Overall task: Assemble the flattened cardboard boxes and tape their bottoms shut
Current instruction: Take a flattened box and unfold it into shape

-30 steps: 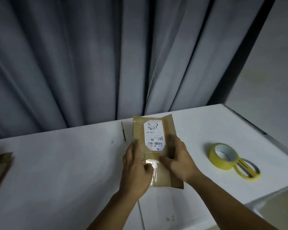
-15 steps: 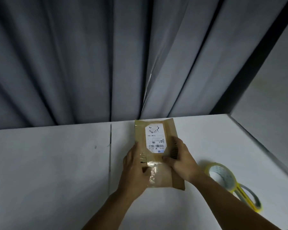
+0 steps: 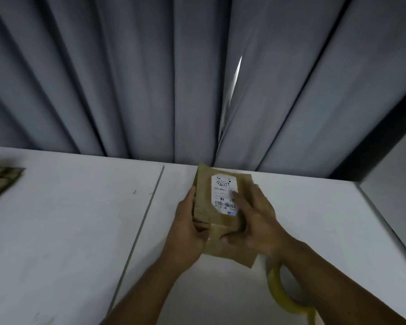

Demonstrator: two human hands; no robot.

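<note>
Left hand, right hand both pinch the flattened brown cardboard box — unopened — next likely means squaring its walls.

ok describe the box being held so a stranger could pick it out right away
Start at the white table before the grey curtain, just right of the tabletop seam. The flattened cardboard box is held there between the left hand and right hand. Unlike the cardboard stack at the table's left edge, it carries a white barcode label.
</note>
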